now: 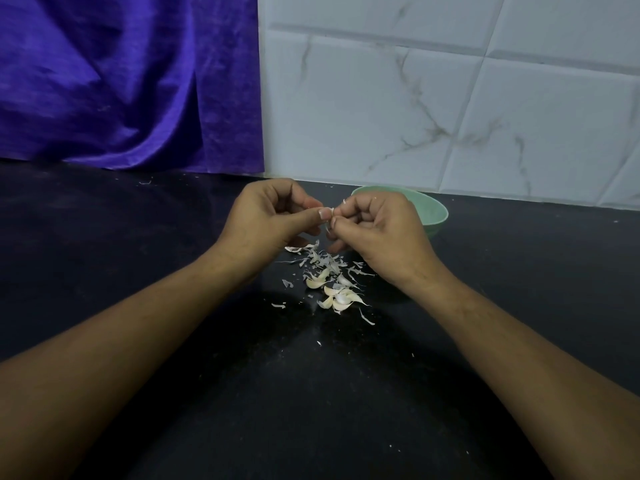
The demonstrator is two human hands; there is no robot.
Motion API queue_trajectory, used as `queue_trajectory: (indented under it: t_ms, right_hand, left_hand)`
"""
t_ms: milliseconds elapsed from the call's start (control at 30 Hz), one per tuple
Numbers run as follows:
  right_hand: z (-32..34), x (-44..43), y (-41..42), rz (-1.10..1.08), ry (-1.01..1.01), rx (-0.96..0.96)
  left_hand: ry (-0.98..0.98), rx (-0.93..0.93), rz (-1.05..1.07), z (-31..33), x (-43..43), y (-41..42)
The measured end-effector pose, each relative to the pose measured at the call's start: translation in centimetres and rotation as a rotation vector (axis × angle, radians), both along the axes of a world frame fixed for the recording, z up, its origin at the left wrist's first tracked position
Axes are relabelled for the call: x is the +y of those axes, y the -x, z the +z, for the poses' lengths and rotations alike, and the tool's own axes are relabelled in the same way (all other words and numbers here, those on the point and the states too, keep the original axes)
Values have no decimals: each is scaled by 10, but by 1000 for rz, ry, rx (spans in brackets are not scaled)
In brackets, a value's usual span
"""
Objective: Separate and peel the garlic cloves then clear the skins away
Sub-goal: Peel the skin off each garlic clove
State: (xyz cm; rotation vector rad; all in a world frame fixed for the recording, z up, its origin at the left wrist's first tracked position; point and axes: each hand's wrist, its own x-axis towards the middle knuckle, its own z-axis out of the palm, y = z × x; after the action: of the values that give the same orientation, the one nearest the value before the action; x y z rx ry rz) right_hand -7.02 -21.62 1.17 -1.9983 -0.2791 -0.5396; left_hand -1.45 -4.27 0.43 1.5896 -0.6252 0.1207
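My left hand (266, 220) and my right hand (377, 230) meet above the black counter (138, 271), and both pinch one small garlic clove (330, 213) between thumbs and fingertips. Most of that clove is hidden by my fingers; a flake of skin sticks up beside it. Below the hands lie several unpeeled cloves (337, 294) in a loose heap. Thin white garlic skins (322, 261) are scattered around and above them.
A pale green bowl (433, 213) stands on the counter just behind my right hand, near the tiled wall (450, 116). A purple cloth (121, 81) hangs at the back left. Tiny skin specks dot the counter toward me.
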Motion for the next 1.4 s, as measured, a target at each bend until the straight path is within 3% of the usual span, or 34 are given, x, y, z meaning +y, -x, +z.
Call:
queue_trajectory:
  t_ms: [800,1067,1233,1400]
  right_hand:
    - [0,-3,-4,27,-119,33]
    - [-2,-2,-4,48,-154,33]
    - [4,-4,-3,-48,-195,0]
    - [3,-6,-6,-47,-176,98]
  left_hand:
    - [-72,175,-180,6,3,5]
    - [-81,176,-183,5,1,6]
    - [-128,162,-170,4,1,6]
    - [-105,161,-99,3,1,5]
